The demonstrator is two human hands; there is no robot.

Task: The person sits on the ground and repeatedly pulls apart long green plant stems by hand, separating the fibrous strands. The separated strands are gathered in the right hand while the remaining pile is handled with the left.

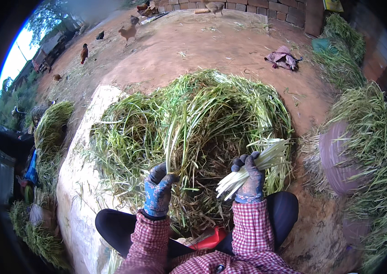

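My left hand [160, 188], in a blue floral glove with dark fingertips, pinches a few long green stalks [170, 144] by their pale lower ends. The stalks point away from me over a broad pile of leafy green plants [128, 120]. In my right hand [251, 178], similarly gloved, is a bundle of pale white-green stems [272, 156], held slanting with the cut-looking ends towards the lower left. Brown, withered leaves [210, 171] lie in the pile's hollow between my hands.
Wrapped bundles of greens [378, 144] line the right side, and more bundles [51, 130] lie at the left. A crumpled cloth [283, 58] rests on the earthen ground. Chickens [127, 33] stand farther back, near a brick wall [272, 8]. Something red [210, 238] lies between my legs.
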